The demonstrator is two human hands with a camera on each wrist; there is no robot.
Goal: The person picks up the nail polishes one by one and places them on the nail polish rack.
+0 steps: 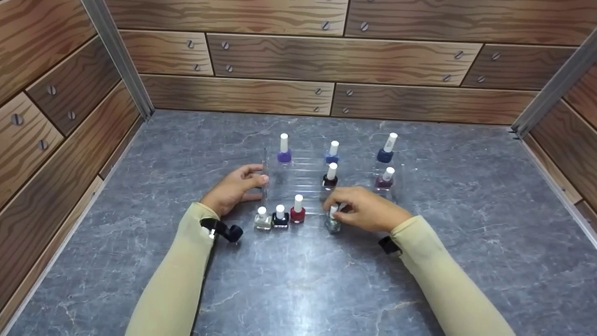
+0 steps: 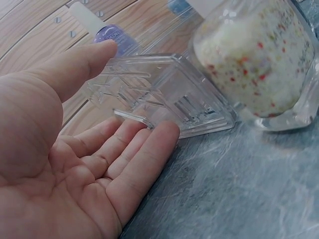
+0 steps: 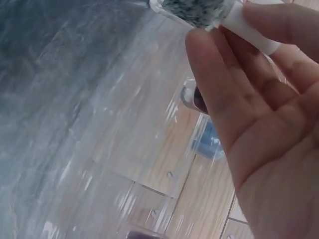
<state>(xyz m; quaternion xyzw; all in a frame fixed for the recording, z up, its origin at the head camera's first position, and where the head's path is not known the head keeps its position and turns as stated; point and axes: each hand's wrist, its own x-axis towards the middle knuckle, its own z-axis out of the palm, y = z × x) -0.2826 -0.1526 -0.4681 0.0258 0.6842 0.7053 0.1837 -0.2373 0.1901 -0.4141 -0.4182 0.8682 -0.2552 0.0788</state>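
Note:
A clear stepped rack (image 1: 298,176) stands mid-table with nail polish bottles on its tiers. At its left end my left hand (image 1: 237,186) has the thumb and fairly straight fingers against or beside the clear side wall (image 2: 199,92). With thumb and fingers, my right hand (image 1: 366,208) pinches the white cap (image 3: 251,30) of a speckled dark-green nail polish bottle (image 3: 197,10) at the rack's front. That bottle (image 1: 333,226) hangs close over the table in front of the lowest tier, its cap partly hidden by the fingers.
A speckled clear bottle (image 1: 262,221), a black one (image 1: 280,219) and a red one (image 1: 297,214) stand at the front left. Purple (image 1: 284,156), blue (image 1: 332,157) and navy (image 1: 385,155) bottles line the back; black (image 1: 329,180) and plum (image 1: 384,182) ones stand mid-rack. Wood-patterned walls (image 1: 298,56) surround the table.

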